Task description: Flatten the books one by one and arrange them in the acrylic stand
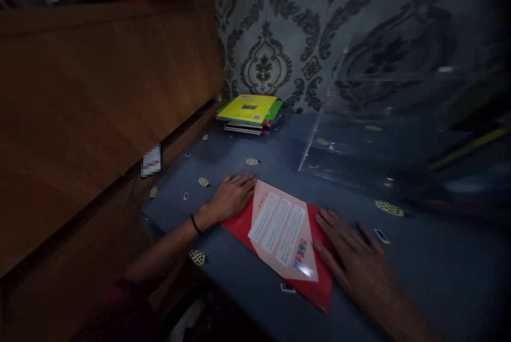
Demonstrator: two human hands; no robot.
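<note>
A thin red book (239,220) with a pink panel, white text boxes and colourful lettering lies flat and slanted on the blue patterned tablecloth (223,161). Along its left end rests my left hand (232,197), fingers stretched out and flat, a dark band round the wrist. My right hand (353,251) lies at the opposite end, its fingertips touching the red edge and its fingers spread. Neither hand is closed round the book.
A stack of books (249,109), yellow on top, stands at the back by the patterned wall (263,60). A clear plastic rack (359,134) stands at right. The wooden cabinet (99,92) borders the left side.
</note>
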